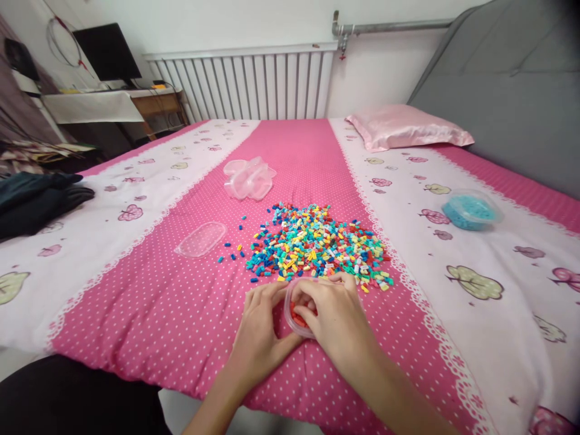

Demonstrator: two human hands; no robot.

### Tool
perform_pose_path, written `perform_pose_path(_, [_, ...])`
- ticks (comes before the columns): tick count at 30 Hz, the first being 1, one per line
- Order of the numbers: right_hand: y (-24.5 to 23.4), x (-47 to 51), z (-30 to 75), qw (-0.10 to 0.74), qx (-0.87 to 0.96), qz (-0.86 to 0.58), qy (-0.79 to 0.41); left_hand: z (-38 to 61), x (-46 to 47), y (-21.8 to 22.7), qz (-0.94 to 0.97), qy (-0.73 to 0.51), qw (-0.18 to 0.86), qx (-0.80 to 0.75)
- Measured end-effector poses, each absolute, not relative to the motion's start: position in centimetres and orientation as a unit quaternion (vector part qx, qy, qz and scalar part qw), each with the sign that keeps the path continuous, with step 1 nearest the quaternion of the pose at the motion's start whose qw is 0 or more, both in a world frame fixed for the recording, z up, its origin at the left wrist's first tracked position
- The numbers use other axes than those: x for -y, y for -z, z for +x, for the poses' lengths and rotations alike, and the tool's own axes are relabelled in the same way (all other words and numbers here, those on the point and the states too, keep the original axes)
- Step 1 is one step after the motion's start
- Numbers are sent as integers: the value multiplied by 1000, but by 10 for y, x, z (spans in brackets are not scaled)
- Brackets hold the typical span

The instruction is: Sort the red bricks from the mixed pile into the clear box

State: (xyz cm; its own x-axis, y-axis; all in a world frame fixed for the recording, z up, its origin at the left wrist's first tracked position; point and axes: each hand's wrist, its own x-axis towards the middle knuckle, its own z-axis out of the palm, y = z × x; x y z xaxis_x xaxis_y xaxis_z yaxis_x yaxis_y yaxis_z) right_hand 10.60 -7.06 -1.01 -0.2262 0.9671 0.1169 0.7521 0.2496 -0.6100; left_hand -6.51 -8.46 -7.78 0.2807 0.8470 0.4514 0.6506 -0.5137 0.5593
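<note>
A small clear plastic container [290, 321] with red pieces inside sits on the pink dotted bedsheet near the bed's front edge. My left hand [258, 335] rests against its left side, fingers curled toward the rim. My right hand [330, 311] lies over the top of the container, fingers bent down into it, covering most of the opening. Just beyond my hands lies a heap of small multicoloured plastic pieces [315, 244] in blue, yellow, red, green and white.
A loose clear lid [200, 240] lies left of the heap, empty clear containers [249, 177] farther back. A lidded container of blue pieces [471, 209] sits at right. A pink pillow [403, 127], grey headboard, radiator and dark clothes [36, 199] border the bed.
</note>
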Motion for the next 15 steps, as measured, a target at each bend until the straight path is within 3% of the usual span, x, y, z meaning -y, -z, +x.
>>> perform_pose_path(15, [11, 68, 108, 274, 752, -552, -233, -65, 85, 77, 786, -365, 142, -479])
